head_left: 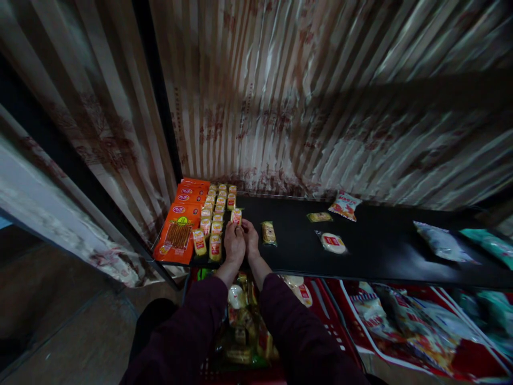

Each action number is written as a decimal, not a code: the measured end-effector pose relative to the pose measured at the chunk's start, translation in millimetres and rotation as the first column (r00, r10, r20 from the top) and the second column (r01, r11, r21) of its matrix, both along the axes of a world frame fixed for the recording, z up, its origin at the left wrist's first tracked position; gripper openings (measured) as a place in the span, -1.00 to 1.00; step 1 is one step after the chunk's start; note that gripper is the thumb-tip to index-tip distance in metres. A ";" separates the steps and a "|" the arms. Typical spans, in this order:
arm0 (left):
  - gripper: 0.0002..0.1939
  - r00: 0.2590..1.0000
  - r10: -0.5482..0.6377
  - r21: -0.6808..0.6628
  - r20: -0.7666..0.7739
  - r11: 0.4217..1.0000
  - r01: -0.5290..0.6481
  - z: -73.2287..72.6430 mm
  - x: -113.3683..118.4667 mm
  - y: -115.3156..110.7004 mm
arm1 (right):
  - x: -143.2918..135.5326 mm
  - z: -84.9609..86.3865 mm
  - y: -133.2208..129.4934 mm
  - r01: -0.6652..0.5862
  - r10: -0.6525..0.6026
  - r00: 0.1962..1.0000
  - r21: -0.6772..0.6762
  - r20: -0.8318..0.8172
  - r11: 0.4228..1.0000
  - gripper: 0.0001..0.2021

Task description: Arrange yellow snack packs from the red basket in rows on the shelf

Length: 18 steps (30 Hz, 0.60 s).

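Both hands rest together on a black shelf (377,251). My left hand (233,243) and my right hand (250,239) pinch the same small yellow snack packet (236,216) at the end of several rows of like packets (214,214). Orange flat packs (179,230) lie stacked at the shelf's left end, beside the rows. Another yellow packet (269,233) lies just right of my right hand. My dark sleeves reach up from the bottom of the view.
Loose packets lie further right on the shelf: a flat yellow one (319,217), a red-white bag (345,205), a round white one (333,243), a clear bag (443,241). A red basket (320,305) of goods sits below. A striped curtain hangs behind.
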<state>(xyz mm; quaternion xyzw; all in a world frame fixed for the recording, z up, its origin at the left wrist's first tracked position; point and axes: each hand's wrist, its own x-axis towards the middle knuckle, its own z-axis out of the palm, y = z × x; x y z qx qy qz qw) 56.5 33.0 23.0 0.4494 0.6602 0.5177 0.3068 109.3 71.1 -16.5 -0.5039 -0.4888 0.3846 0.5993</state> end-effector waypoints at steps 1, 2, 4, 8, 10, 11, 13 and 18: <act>-0.71 1.000 0.000 0.000 0.000 1.000 0.000 0.7 0.2 1.9 | -0.6 1.1 1.5 0.001 -0.001 1.000 -0.018 -0.003 1.000 -0.69; -0.71 1.000 0.004 0.001 -0.001 1.000 -0.004 1.3 0.3 3.5 | -1.2 2.2 2.8 0.003 -0.004 1.000 -0.044 -0.013 0.999 -0.70; -0.73 1.000 0.012 0.003 -0.010 1.000 -0.012 1.8 0.1 6.4 | -2.3 3.8 5.1 0.013 -0.015 0.999 -0.076 -0.028 0.997 -0.70; -0.73 0.999 0.011 0.012 -0.034 1.000 -0.010 -0.6 -1.4 12.4 | -4.0 3.4 9.6 0.019 -0.022 0.999 -0.073 -0.027 0.997 -0.70; -0.73 0.999 0.008 0.021 -0.034 1.000 -0.007 -2.4 -2.3 16.2 | -4.4 2.7 12.2 0.008 -0.009 1.000 -0.054 -0.018 0.998 -0.71; -0.73 0.999 0.008 0.026 -0.031 1.000 -0.007 -3.0 -2.8 18.2 | -4.5 2.8 13.7 -0.001 0.000 1.000 -0.041 -0.013 0.999 -0.72; -0.73 1.000 0.009 0.021 -0.025 1.000 -0.008 -3.7 -3.6 22.5 | -4.6 3.6 16.7 -0.020 0.020 1.000 -0.015 -0.003 1.000 -0.73; -0.71 1.000 0.010 -0.008 -0.018 1.000 -0.010 -1.4 -3.9 32.5 | -11.4 4.1 22.2 -0.024 0.024 0.999 -0.005 0.029 1.000 -0.77</act>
